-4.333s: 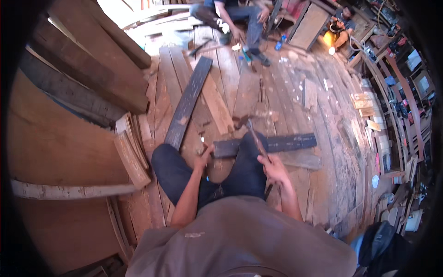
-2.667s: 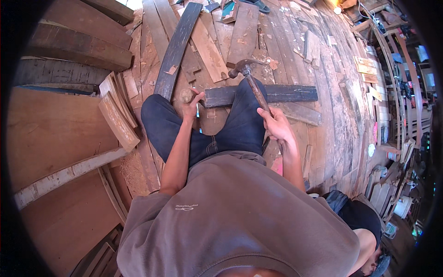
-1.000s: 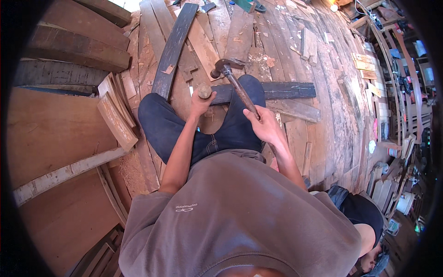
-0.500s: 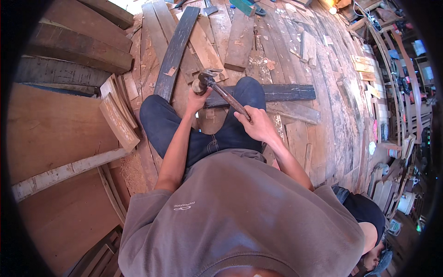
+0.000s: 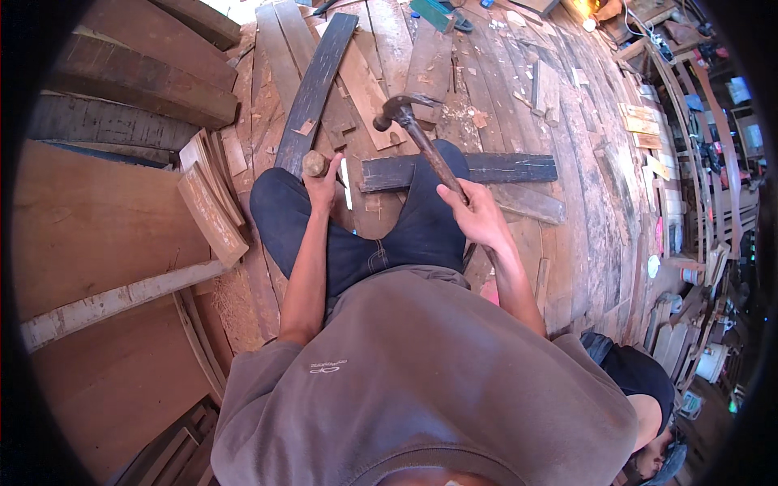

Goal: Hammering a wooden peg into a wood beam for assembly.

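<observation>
My right hand [image 5: 478,215] is wrapped round the lower handle of a claw hammer [image 5: 428,147]. The hammer's dark metal head is raised in front of my right knee, apart from any wood. My left hand [image 5: 322,188] is closed round a chisel [image 5: 315,164], its round wooden butt turned up toward me; most of its blade is hidden by the hand. Below and between the two tools lies a dark, weathered board [image 5: 510,167], crossing under my right leg. Another long dark board [image 5: 320,89] stretches away from beside my left knee.
Wood chips and offcuts are strewn over the plank floor [image 5: 502,89]. A grey-brown board [image 5: 527,202] lies beyond my right knee. Stacked timber [image 5: 138,77] and a plywood panel [image 5: 105,219] stand at left. Another person [image 5: 632,373] is close behind on the right.
The hammer head has lifted away from the chisel, forward and to the right. My left hand has shifted left with the chisel, its butt now facing up.
</observation>
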